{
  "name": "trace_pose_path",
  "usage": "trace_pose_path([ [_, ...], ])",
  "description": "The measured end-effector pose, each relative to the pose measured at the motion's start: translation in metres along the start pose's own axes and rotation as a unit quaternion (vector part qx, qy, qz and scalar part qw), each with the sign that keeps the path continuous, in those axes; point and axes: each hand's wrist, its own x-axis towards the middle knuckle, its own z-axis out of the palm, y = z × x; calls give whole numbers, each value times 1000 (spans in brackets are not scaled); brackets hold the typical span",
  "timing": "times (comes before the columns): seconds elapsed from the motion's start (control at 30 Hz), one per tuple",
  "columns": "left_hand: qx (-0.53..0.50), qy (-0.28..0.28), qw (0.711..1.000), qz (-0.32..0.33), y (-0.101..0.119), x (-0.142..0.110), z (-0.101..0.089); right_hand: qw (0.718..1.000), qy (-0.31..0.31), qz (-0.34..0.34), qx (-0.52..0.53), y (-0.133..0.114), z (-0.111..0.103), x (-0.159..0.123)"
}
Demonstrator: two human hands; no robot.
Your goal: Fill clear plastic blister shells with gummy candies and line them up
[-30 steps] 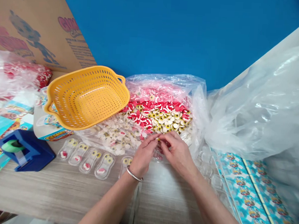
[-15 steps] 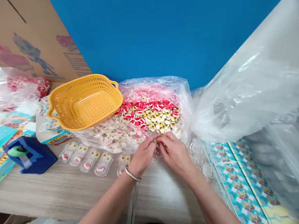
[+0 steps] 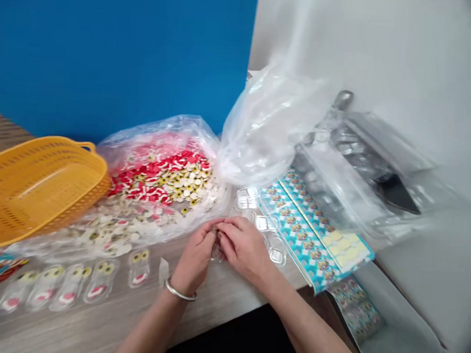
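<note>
**Wood-grain table (image 3: 221,297): both hands closed around a clear blister (image 3: 216,253)**

The clear blister sits between the left hand (image 3: 194,258) and the right hand (image 3: 243,245), low and just above the table's near edge. Fingers of both hands curl in and meet over it, gripping it from either side. A tiny yellowish bit shows at the left hand's fingertips (image 3: 212,233), too small to identify. A metal bangle (image 3: 180,292) circles the left wrist.

Just left of the hands, filled blisters (image 3: 69,289) lie in a row on the table, each holding yellow-and-black eyeball gummies and a red-and-white piece. Just right of the hands stand empty blisters (image 3: 257,214), and beyond them lie printed card strips (image 3: 307,227) in turquoise.

Behind the hands, a candy bag (image 3: 160,178) holds heaped eyeball and red-and-white gummies. Left of that bag sits an orange basket (image 3: 37,187); right of it bulges a clear plastic sack (image 3: 269,131), beside a plastic-wrapped stack of clear trays (image 3: 338,171). Farthest back rises a blue wall (image 3: 108,48).
</note>
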Motion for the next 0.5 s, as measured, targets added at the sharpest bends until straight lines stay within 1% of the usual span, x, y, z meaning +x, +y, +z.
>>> trace_pose_path([
  [0.07, -13, -4, 999, -30, -3, -2, 12, 997, 41, 31, 56, 13, -10, -20],
  [0.13, -22, -6, 998, -57, -3, -4, 22, 990, 90, 81, 68, 34, -20, -40],
  [0.2, -25, -5, 996, -82, -4, -5, 30, 982, 128, 137, 28, 60, -29, -55],
  [0.27, -23, -7, 994, -103, -6, -5, 36, 972, 145, 183, -33, 88, -39, -65],
  [0.37, -15, -9, 993, -118, -11, -2, 41, 949, 160, 238, -133, 123, -53, -66],
  [0.5, 4, -5, 992, -127, -18, 2, 43, 906, 168, 288, -261, 152, -67, -49],
])
